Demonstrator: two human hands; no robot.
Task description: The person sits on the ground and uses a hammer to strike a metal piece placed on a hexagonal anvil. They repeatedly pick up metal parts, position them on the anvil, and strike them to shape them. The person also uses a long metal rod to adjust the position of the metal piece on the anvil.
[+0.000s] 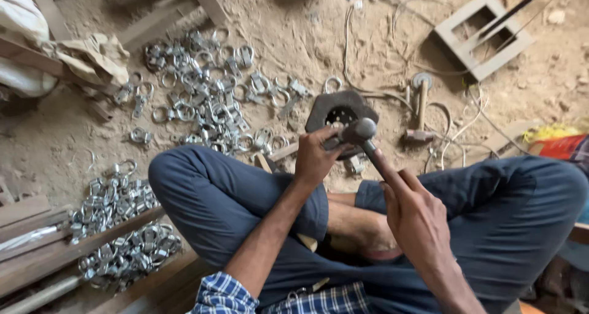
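Gripping a wooden-handled, round-headed steel hammer [361, 133], the right hand [412, 213] is closed while the left hand [316, 154] pinches something unseen on the dark perforated iron block [340, 108].

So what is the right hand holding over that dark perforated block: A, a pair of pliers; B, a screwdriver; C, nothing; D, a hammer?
D: the right hand grips the handle of a hammer, whose metal head sits above the dark block beside the left hand.
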